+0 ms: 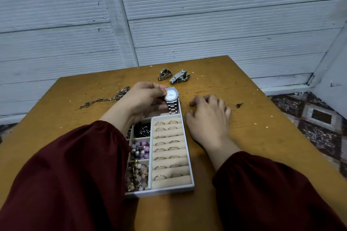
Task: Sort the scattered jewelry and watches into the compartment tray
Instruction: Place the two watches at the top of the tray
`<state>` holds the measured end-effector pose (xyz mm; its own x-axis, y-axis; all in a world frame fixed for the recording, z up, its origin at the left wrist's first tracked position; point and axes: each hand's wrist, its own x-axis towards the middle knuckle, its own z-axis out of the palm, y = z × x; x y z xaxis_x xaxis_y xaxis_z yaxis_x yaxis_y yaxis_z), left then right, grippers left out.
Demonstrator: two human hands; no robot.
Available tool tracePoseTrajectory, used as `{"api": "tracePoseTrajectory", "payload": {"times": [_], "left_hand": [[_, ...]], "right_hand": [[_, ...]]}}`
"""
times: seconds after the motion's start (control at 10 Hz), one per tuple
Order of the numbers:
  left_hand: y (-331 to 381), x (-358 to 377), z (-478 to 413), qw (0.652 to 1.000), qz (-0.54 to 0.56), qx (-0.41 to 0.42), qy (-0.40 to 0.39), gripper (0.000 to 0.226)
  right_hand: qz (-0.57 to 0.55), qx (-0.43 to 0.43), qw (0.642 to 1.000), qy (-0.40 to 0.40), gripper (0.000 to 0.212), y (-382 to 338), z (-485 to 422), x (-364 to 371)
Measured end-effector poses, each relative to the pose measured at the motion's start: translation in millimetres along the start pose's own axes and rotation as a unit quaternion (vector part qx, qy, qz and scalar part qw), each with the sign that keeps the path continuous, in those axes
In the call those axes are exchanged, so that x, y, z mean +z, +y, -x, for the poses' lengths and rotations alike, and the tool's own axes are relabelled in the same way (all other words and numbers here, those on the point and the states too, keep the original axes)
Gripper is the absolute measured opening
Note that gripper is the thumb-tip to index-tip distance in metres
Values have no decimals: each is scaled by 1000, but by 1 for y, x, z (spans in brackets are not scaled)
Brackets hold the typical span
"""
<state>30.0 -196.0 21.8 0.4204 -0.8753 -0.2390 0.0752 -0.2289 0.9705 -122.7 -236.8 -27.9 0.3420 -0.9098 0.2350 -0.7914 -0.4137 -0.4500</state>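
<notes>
A white compartment tray (189, 157) lies in the middle of the table. Its right side has beige ring rolls with several rings (167, 149); its left cells hold dark, pink and gold beaded jewelry (139, 151). My left hand (145, 99) pinches a silver watch with a white dial (171, 95) over the tray's far compartment, the band hanging into it. My right hand (208, 116) rests on the table just right of the tray, fingers loosely curled, holding nothing. Two more silver watches (164, 74) (179, 76) lie beyond the tray. A metal chain (107, 98) lies at the left.
The wooden table (253, 118) ends near a white ribbed wall at the back. Patterned floor (319, 124) shows past the table's right edge. My dark red sleeves (65, 184) cover the near part of the table.
</notes>
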Motion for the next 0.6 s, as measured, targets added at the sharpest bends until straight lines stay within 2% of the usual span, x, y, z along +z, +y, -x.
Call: {"api": "tracePoseTrajectory", "payload": {"times": [0.2,0.6], "left_hand": [[2,-1,-2,997,-9,67,36,11],[-3,-2,1,998,-62,1,-5,7]], "right_hand": [[-3,0,1000,-2,31,0,0,0],[2,2,1000,-3,32,0,0,0]]}}
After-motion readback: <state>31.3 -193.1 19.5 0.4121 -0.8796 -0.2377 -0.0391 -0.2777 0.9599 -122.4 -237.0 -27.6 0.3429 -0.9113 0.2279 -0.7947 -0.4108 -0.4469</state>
